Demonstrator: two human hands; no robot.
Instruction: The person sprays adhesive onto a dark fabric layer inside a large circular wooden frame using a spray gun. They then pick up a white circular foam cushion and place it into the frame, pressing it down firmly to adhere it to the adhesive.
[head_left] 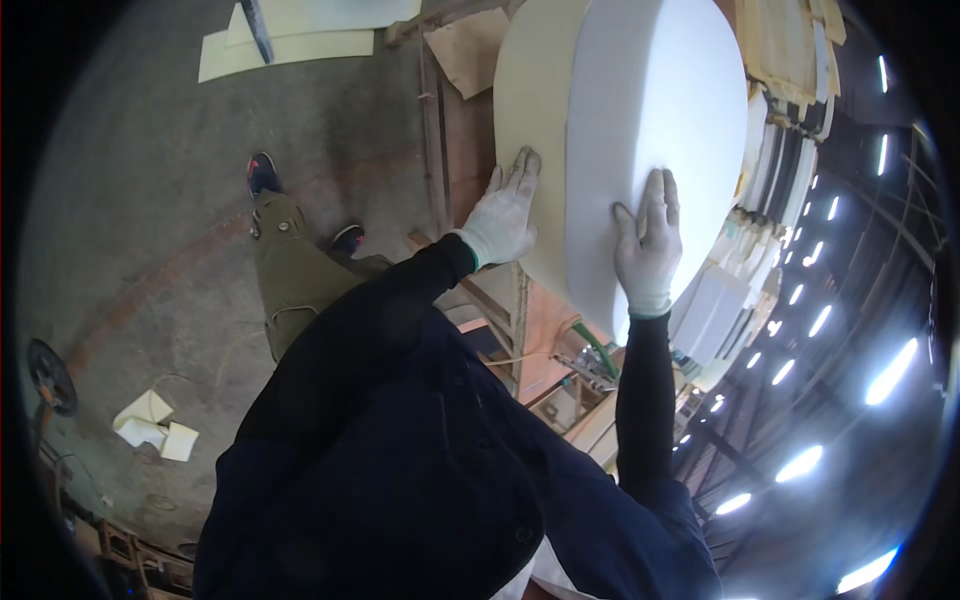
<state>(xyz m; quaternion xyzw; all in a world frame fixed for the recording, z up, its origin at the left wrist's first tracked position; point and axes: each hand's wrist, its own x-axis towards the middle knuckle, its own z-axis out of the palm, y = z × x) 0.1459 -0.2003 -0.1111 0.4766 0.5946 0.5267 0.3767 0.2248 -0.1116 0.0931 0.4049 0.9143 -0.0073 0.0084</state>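
A big block of foam with rounded ends fills the upper middle of the head view; it has a white layer (605, 110) and a cream layer (535, 105) along its left side. My left hand (503, 212), in a pale work glove, lies against the cream layer with its fingers stretched out. Higher on the white face rests my right hand (650, 245), gloved the same way, fingers extended and thumb apart. Neither hand is wrapped round anything. The underside of the foam is hidden.
A wooden bench frame (435, 140) stands under the foam, with brown cardboard (470, 55) at its far end. Foam sheets (290, 55) and cream scraps (157, 426) lie on the concrete floor to the left. Stacked foam pieces (790, 160) rise beyond the block at right.
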